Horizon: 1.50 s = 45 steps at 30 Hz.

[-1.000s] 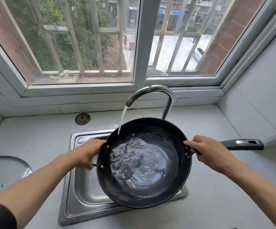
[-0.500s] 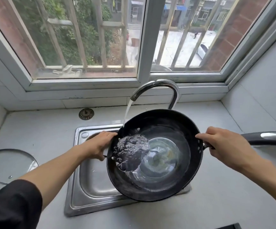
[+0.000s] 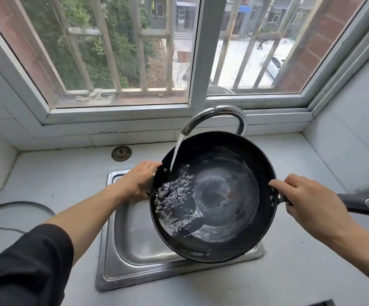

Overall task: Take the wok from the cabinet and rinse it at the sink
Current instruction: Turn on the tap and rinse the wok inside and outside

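Wok [image 3: 223, 195]: out of cabinet, held over sink [image 3: 135, 250] under running tap [image 3: 214, 115]. Left grip [image 3: 138, 182] curls on rim; right grip [image 3: 311, 204] clasps handle [image 3: 360, 205]. Rinse underway; pooled water not yet emptied.

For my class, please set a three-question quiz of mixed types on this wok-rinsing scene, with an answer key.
1. True or false: water from the faucet is running into the wok.
2. Multiple choice: the right hand grips the wok's A) far rim B) long handle C) underside.
3. Short answer: what round metal object lies on the counter behind the sink?

Key: 1. True. 2. B; the left hand holds the opposite rim. 3. A drain strainer.
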Tool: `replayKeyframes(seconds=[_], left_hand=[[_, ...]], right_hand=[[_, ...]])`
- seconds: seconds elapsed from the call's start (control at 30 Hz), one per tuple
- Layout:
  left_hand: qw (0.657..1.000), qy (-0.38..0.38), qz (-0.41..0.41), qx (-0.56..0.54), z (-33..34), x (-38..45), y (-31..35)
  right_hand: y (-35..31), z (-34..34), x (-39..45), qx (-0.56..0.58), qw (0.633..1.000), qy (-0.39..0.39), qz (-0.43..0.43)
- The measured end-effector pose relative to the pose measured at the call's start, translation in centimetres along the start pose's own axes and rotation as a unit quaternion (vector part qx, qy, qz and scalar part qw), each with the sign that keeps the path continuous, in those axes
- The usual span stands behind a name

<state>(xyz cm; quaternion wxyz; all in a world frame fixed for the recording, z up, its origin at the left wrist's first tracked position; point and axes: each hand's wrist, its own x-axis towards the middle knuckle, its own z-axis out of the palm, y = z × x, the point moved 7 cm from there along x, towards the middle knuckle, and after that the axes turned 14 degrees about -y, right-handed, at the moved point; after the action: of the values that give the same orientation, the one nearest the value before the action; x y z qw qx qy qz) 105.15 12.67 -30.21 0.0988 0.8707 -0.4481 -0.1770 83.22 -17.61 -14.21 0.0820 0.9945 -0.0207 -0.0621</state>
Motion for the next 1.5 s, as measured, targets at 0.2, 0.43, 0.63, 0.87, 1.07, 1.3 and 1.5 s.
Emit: replayKeyframes(seconds=[0.2,0.43,0.63,0.87,1.07,1.3,1.5], left_hand=[[0.999,0.017,-0.002,0.031,0.6,1.0,0.5],[1.0,0.008,-0.008,0.004,2.6,1.9,1.2],[1.0,0.03,-0.008,-0.002,2.6,1.8,1.4],[0.998,0.05,0.0,0.037,1.6,1.7,1.7],[0.994,0.084,-0.022,0.067,0.3,1.3,1.9],[0.99,0.087,-0.065,0.092,-0.9,0.9,0.6],[0.982,0.112,-0.076,0.133,-2.1,-0.5,-1.1]], right_hand=[[-0.3,-0.9,-0.7,-0.023,1.0,0.009,0.02],[0.0,-1.2,-1.4,-0.042,0.999,0.001,0.033],[-0.2,-1.1,-1.6,-0.036,0.999,0.005,0.038],[-0.4,-0.1,-1.8,-0.014,0.999,0.012,0.04],[-0.2,1.3,-1.3,0.002,0.999,0.012,0.053],[-0.2,2.7,0.1,0.02,0.998,0.031,0.042],[-0.8,4.5,1.9,0.071,0.997,0.031,0.018]])
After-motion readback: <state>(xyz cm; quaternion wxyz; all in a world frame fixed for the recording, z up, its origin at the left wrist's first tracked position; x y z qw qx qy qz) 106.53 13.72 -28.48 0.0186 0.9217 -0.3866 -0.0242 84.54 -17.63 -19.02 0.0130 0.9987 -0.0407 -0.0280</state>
